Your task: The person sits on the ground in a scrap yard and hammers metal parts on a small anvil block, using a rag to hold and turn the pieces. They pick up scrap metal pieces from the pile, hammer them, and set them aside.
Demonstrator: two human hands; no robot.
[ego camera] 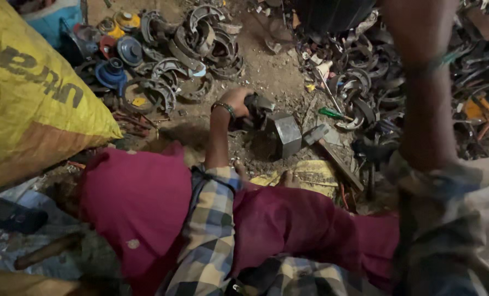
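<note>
Dirt floor (266, 71) strewn with curved metal scrap (200, 38); left hand (236, 104) grips one.

My head camera looked steeply down from close above my lap, facing the dirt floor (266, 71); curved grey metal scrap parts (200, 38) lay toward twelve o'clock, a yellow woven sack (30, 98) at ten.

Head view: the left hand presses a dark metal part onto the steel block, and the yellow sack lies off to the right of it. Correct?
Not quite. The head view shows the yellow sack on the left side, not the right. The rest holds: the left hand presses a dark metal part at the steel block.
</note>
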